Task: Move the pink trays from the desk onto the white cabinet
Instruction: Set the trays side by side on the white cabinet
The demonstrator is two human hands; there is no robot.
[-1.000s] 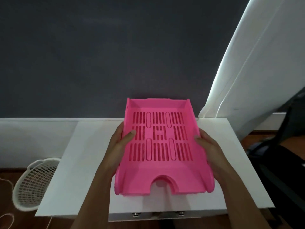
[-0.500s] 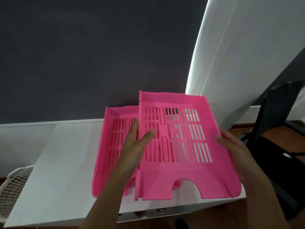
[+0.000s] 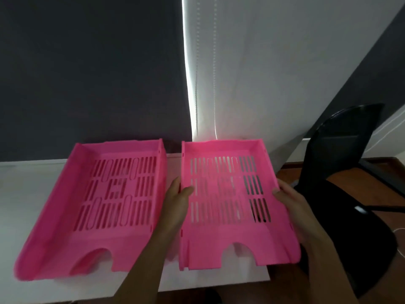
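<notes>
Here two pink trays sit side by side on the white cabinet point(image 3: 28, 194), whose flat top serves as the worktop. The left tray point(image 3: 92, 218) lies free of both hands, its slotted floor facing up, its tall back wall toward the dark wall point(image 3: 87, 73) and its notched front edge toward the viewer; it looks a little smeared with blur along its near left corner. The right tray point(image 3: 228, 207) stands just beside it, a narrow gap between their facing side walls, and it reaches out past the cabinet's right edge, so that dark floor shows through its rightmost slots. Whether its underside is fully down on the cabinet top cannot be told. The left hand point(image 3: 175, 207) has its grip closed on that tray's left wall, thumb hooked over the rim onto the slotted floor and the other fingers outside, in the gap between the trays. The right hand point(image 3: 293, 205) clasps the opposite wall, thumb on the rim and palm against the outer side. Behind the right tray hangs a white blind point(image 3: 263, 73) with a bright seam of light down its left edge and bead cords. To the right of the cabinet stands a black chair point(image 3: 341, 163) on a brown wooden floor point(image 3: 361, 178).
</notes>
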